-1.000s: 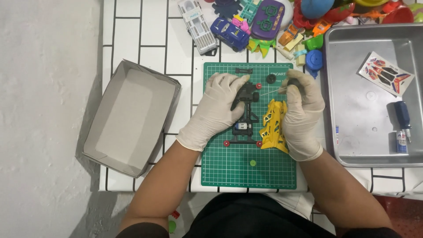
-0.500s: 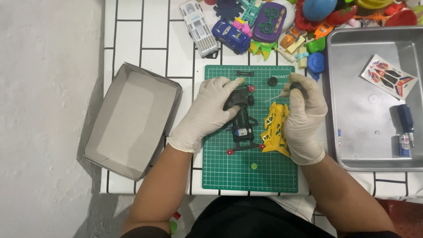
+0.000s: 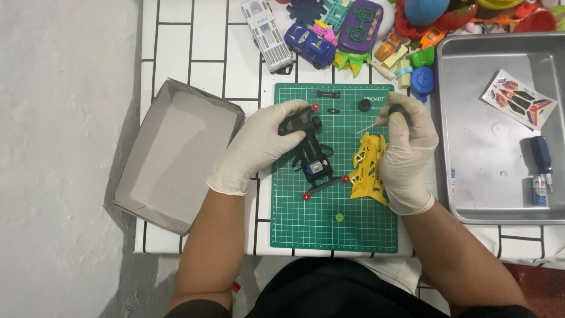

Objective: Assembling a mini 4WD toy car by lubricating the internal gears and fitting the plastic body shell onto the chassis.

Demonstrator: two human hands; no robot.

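Left hand (image 3: 259,147) around black chassis (image 3: 309,154)

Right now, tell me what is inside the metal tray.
The metal tray holds a sticker sheet, a blue-handled screwdriver and a small tube. Its right edge runs out of view.

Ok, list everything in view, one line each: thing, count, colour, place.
cutting mat: one, green, table centre
toy car chassis: one, black, on mat, under left hand
car body shell: one, yellow, on mat by right hand
screwdriver: one, dark handle, in right hand
loose wheel: one, black, mat top
cardboard box: one, grey, left of mat
metal tray: one, silver, right
sticker sheet: one, multicoloured, in tray
toy pile: many, mixed colours, behind mat
left hand: white glove
right hand: white glove
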